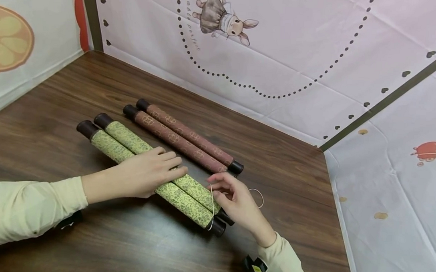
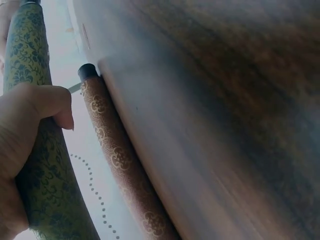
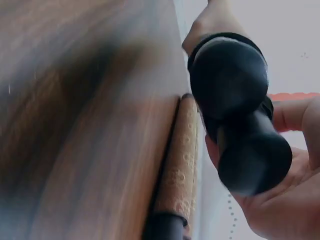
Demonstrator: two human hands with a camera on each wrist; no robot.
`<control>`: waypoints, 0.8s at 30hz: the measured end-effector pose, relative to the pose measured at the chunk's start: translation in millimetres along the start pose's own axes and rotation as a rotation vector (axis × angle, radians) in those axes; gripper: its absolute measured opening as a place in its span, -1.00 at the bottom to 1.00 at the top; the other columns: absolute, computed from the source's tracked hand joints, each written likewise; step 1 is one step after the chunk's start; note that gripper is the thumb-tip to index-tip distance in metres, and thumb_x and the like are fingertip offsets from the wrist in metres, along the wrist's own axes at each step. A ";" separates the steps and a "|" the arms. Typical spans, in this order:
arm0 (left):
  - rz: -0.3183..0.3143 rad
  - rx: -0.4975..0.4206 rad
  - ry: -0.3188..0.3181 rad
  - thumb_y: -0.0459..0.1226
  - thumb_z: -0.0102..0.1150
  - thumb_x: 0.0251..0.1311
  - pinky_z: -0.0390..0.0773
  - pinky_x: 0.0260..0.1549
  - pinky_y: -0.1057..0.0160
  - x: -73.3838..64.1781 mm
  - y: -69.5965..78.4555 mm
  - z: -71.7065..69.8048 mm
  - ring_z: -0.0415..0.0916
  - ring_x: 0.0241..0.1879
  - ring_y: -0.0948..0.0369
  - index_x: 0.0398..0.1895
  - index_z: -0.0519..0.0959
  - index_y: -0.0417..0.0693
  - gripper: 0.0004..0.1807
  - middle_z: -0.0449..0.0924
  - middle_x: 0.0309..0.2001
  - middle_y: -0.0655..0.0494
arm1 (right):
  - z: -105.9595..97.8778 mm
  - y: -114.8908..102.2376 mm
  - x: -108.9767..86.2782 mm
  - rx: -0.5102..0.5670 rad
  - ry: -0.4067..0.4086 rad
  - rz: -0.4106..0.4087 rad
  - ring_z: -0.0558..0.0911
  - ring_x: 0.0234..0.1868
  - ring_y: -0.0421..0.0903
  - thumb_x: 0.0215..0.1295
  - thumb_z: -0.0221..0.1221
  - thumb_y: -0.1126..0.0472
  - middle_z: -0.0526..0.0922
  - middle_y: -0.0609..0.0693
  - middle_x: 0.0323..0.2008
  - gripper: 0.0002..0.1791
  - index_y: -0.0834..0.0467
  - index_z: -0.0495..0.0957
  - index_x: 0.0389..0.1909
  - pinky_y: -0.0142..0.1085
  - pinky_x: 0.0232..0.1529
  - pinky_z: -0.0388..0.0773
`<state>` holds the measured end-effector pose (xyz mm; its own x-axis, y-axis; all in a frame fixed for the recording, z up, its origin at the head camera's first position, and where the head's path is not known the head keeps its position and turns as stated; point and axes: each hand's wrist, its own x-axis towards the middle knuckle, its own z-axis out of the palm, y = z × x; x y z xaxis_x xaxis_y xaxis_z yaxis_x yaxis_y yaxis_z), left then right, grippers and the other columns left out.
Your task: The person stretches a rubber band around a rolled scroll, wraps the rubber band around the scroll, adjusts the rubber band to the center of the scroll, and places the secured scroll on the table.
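A scroll in yellow-green patterned cloth [image 1: 188,203], rolled from both ends into two side-by-side rolls with dark end knobs, lies slantwise across the front. My left hand [image 1: 142,171] grips it around the middle; in the left wrist view the fingers curl over the green roll [image 2: 47,170]. At the scroll's right end, my right hand [image 1: 237,198] pinches a thin white cord [image 1: 212,204] that runs down around the rolls beside the knobs. A loop of cord [image 1: 262,197] sticks out behind that hand. The right wrist view shows the dark knobs [image 3: 255,162] close up, with fingers partly hidden behind them.
A second scroll, reddish brown with gold flowers [image 1: 182,138], lies just behind and nearly parallel to the green one. Wood-grain table [image 1: 281,170] surrounds both. Printed cloth walls [image 1: 278,54] stand along the back and sides.
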<state>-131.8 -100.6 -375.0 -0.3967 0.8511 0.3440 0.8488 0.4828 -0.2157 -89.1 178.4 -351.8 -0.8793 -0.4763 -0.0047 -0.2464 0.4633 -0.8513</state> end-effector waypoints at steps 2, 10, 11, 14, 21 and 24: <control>-0.004 0.005 0.012 -0.36 0.40 -0.27 0.44 -0.28 0.18 0.7 0.2 -0.7 0.47 -0.22 0.12 0.08 0.46 0.05 -0.32 0.58 -0.19 0.11 | -1.7 -0.4 0.5 -0.082 -0.005 -0.007 0.62 -0.26 -0.21 0.30 0.06 0.41 0.71 0.01 -0.17 -0.70 0.11 0.55 0.01 -0.41 -0.31 0.59; -0.065 -0.025 0.008 -0.38 0.38 -0.30 0.50 -0.25 0.17 2.5 3.0 -1.0 0.47 -0.21 0.13 0.08 0.48 0.05 -0.31 0.56 -0.21 0.12 | -5.7 6.8 1.4 -0.185 0.090 -0.034 0.59 -0.31 -0.21 0.27 0.01 0.45 0.65 -0.02 -0.27 -0.69 0.09 0.60 -0.10 -0.37 -0.33 0.60; -0.083 -0.029 0.011 -0.39 0.37 -0.30 0.51 -0.25 0.17 2.2 2.4 -0.6 0.47 -0.22 0.13 0.08 0.48 0.04 -0.32 0.55 -0.23 0.12 | -7.2 7.4 1.0 -0.189 0.126 -0.029 0.61 -0.29 -0.20 0.29 0.02 0.45 0.66 -0.01 -0.25 -0.70 0.09 0.60 -0.09 -0.36 -0.30 0.62; -0.116 -0.028 0.023 -0.39 0.36 -0.28 0.53 -0.24 0.16 0.9 0.3 0.0 0.47 -0.23 0.13 0.07 0.49 0.02 -0.34 0.53 -0.25 0.13 | -11.9 7.4 -1.3 -0.194 0.219 -0.040 0.67 -0.22 -0.13 0.34 0.08 0.40 0.68 0.04 -0.20 -0.75 0.07 0.60 -0.08 -0.34 -0.24 0.67; -0.187 -0.020 0.021 -0.38 0.40 -0.38 0.49 -0.32 0.17 -1.0 -1.8 0.7 0.46 -0.26 0.09 0.06 0.48 -0.05 -0.29 0.50 -0.25 0.06 | -13.6 7.6 -10.9 -0.325 0.489 -0.166 0.57 -0.42 -0.25 0.26 0.21 0.36 0.63 -0.08 -0.38 -0.87 0.08 0.65 -0.26 -0.42 -0.41 0.55; -0.223 -0.008 0.015 -0.35 0.42 -0.42 0.47 -0.37 0.17 -2.3 -1.9 1.1 0.47 -0.26 0.08 0.06 0.49 -0.08 -0.27 0.51 -0.24 0.03 | -9.0 5.2 -17.1 -0.389 0.532 -0.175 0.42 -0.57 -0.32 0.17 0.29 0.34 0.54 -0.12 -0.54 -0.90 0.06 0.67 -0.41 -0.50 -0.57 0.39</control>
<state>-132.9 -103.2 -376.4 -0.5698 0.7199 0.3964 0.7432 0.6573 -0.1254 -79.1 195.6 -351.4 -0.8695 -0.1826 0.4589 -0.4442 0.6954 -0.5649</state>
